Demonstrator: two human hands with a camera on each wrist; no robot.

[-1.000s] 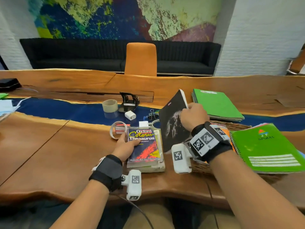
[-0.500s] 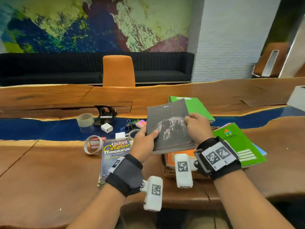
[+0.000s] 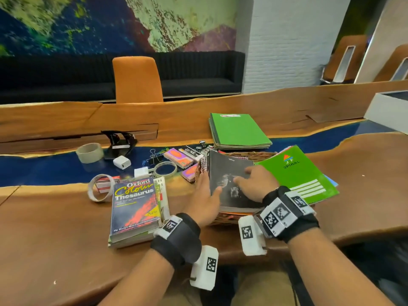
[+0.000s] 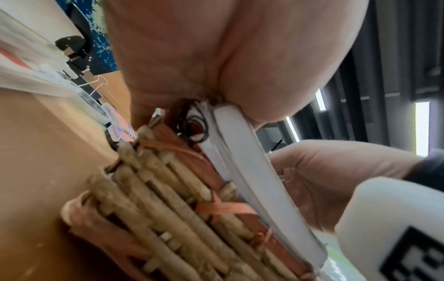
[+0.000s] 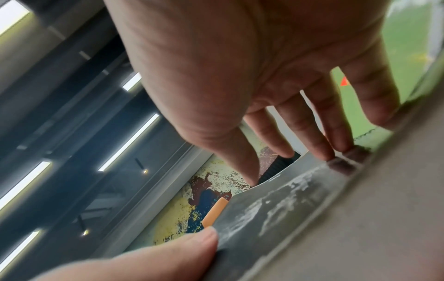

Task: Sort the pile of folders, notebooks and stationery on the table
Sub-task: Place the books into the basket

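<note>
two hands share one job here, so reading from the left: a roll of tape [image 3: 89,152] and a white charger [image 3: 121,162] sit far back on the blue strip, then the oxford thesaurus [image 3: 135,205] lies flat on a small stack on the table [image 3: 50,228], just left of the left hand [image 3: 204,200]. that hand pinches the near-left edge of the grey notebook [image 3: 231,186], thumb on the cover and the other fingers hidden at the spine side, beside the wicker basket [image 4: 153,213]. the notebook lies on top of the basket's contents, its long axis running away from the person, spine side lifted a little. the right hand [image 3: 251,184] rests on the cover with fingers spread and nearly straight, fingertips [image 5: 321,150] pressing down, gripping nothing. further right the green spiral notebook [image 3: 295,173] leans over the basket's far rim, and the green folder stack [image 3: 238,131] lies behind.

the coming move likely turns on the thesaurus stack lying to the notebook's left: the left hand is nearer and already has the edge, so it could carry the notebook that way once the right palm lifts off.
</note>
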